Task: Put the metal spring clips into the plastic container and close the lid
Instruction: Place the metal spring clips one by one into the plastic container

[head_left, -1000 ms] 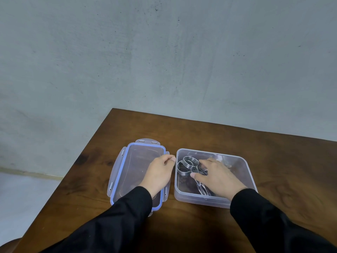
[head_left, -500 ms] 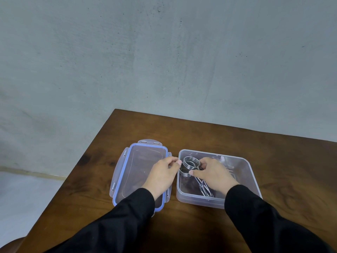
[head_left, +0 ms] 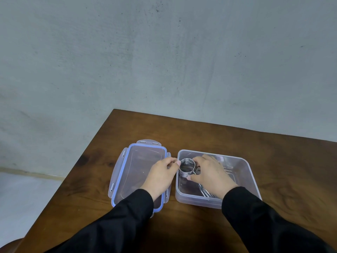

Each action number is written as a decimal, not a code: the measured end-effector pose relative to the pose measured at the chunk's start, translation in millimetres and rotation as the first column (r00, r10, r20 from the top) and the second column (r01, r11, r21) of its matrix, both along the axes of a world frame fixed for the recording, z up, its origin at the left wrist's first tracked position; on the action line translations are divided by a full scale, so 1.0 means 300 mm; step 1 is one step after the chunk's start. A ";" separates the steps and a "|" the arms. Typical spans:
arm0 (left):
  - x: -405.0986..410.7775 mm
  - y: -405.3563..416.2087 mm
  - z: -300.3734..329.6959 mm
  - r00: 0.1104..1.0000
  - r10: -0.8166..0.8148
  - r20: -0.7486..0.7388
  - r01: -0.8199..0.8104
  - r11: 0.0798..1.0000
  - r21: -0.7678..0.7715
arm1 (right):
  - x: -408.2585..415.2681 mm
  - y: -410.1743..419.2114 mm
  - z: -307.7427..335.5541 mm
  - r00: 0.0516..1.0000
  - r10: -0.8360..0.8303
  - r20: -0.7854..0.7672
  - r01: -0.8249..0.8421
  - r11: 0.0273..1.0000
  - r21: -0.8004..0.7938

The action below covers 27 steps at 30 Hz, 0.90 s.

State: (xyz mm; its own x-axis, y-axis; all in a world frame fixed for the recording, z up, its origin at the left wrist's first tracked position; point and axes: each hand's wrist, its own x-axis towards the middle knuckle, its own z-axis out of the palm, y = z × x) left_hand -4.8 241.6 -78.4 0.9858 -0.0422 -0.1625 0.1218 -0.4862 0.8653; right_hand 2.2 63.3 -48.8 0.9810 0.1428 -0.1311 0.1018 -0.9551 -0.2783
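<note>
A clear plastic container [head_left: 242,167] stands open on the brown table, right of centre. Inside its left end is a metal spring clip [head_left: 187,168] with a round coil, its wire legs [head_left: 206,192] running toward the near wall. My right hand [head_left: 209,172] is inside the container, fingers curled around the coil. My left hand [head_left: 161,175] lies over the clear lid [head_left: 138,161], which has a blue seal and rests flat left of the container; its fingertips touch the coil's left side at the container's rim. Whether more clips lie under my right hand is hidden.
The wooden table [head_left: 273,148] has its left edge close to the lid and its far edge against a grey wall [head_left: 164,61]. A pale floor [head_left: 21,194] lies below on the left. Black sleeves cover both forearms.
My left hand has slid right across the lid until its fingertips reach the coil. My right hand has moved left and closed further around the coil, which now sits higher at the container's left end.
</note>
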 end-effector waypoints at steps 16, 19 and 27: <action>-0.002 -0.005 0.003 1.000 0.002 -0.017 -0.002 1.000 -0.003 | 0.027 0.014 -0.018 0.999 0.008 -0.034 -0.014 0.987 -0.160; -0.002 -0.004 0.000 1.000 0.001 -0.021 -0.001 1.000 -0.002 | 0.032 0.017 -0.014 0.999 0.026 -0.027 -0.030 0.984 -0.177; 0.000 -0.006 -0.005 1.000 0.004 -0.027 -0.004 1.000 -0.012 | 0.037 0.024 -0.013 0.992 0.125 -0.015 -0.125 0.961 -0.248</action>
